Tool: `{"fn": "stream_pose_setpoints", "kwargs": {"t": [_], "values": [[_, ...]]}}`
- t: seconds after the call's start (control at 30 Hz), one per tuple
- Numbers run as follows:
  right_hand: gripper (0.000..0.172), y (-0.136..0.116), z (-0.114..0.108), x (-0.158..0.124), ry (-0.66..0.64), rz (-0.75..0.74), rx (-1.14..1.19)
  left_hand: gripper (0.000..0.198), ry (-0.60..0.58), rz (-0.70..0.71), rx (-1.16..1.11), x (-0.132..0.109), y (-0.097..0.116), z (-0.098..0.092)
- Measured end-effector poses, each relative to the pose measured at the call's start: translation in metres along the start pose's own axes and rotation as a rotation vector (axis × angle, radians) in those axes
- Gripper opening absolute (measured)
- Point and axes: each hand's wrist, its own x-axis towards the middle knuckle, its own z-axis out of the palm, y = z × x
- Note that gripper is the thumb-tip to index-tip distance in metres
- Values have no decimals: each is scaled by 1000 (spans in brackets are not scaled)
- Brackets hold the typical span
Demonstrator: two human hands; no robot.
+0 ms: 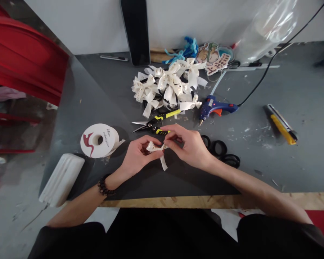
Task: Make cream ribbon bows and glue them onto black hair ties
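Observation:
A small white ribbon bow (157,148) with a hanging tail is held between both hands over the near part of the table. My left hand (136,153) pinches its left loop with thumb and fingers. Thumb and forefinger of my right hand (187,145) grip the bow's right side. Just beyond the hands lie snips (151,126) with black and yellow handles, blades apart and pointing left. To the left stands a ribbon spool (112,138) with a loose end. Several black hair ties (219,147) lie by my right wrist, partly hidden by it.
A pile of white ribbon bows (175,81) sits at the back middle. Right of it lies a blue glue gun (214,107) with its black cord (261,77). A yellow utility knife (283,126) is farther right, a white box-like device (62,180) at the left edge, and a phone (137,32) leans upright behind.

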Motion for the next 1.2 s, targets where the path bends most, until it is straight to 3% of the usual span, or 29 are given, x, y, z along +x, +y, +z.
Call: {"fn": "stream_pose_setpoints", "kwargs": {"t": [0.1, 0.2, 0.33, 0.53, 0.77, 1.03, 1.2], "values": [[33, 0, 1, -1, 35, -22, -17, 41, 27, -4, -115, 0, -3, 0], [34, 0, -1, 0, 61, -27, 14, 35, 41, -4, -196, 0, -4, 0], [50, 1, -1, -2, 73, -16, 128, 29, 93, 5, -214, 0, -6, 1], [78, -7, 11, -11, 31, 78, 154, 14, 154, 251, -37, -2, -12, 0], [41, -8, 16, -13, 21, 111, 140, 46, 157, 186, -129, -2, -7, 2], [32, -7, 16, -13, 44, 71, 56, 36, 260, 184, -19, -4, 1, 3], [29, -4, 19, -15, 13, 61, 45, 38, 239, 203, -18, -4, 4, 3]]}}
